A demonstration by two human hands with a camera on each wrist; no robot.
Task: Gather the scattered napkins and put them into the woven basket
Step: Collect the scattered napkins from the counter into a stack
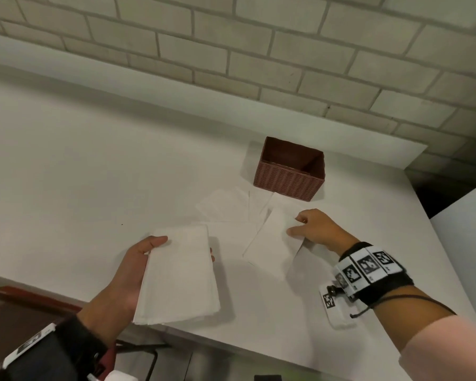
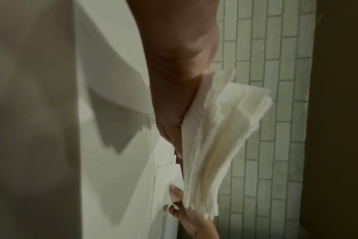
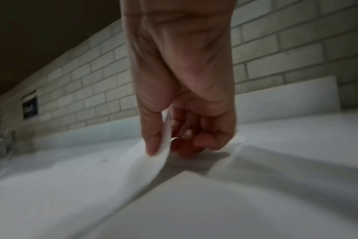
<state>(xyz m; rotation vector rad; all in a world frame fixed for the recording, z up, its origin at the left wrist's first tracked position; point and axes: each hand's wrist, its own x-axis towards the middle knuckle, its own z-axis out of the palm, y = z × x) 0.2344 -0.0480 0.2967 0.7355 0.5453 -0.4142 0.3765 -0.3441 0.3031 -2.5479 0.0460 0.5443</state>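
Note:
My left hand [image 1: 138, 268] holds a stack of white napkins [image 1: 179, 276] above the counter's near edge, thumb on top and fingers underneath. The left wrist view shows that stack [image 2: 215, 142] edge-on against my palm. My right hand [image 1: 313, 226] pinches the right edge of a single white napkin [image 1: 272, 240], which is lifted off the counter. In the right wrist view the napkin's edge [image 3: 165, 142] sits between my thumb and fingers. Several more napkins [image 1: 226, 207] lie fanned on the counter. Just behind them stands the brown woven basket [image 1: 289, 180], its visible inside bare.
The white counter [image 1: 80, 166] runs to a brick wall [image 1: 231, 50] at the back. Its right end [image 1: 437, 215] lies close beside my right hand. Below the near edge a dark red object [image 1: 25, 303] shows at the lower left.

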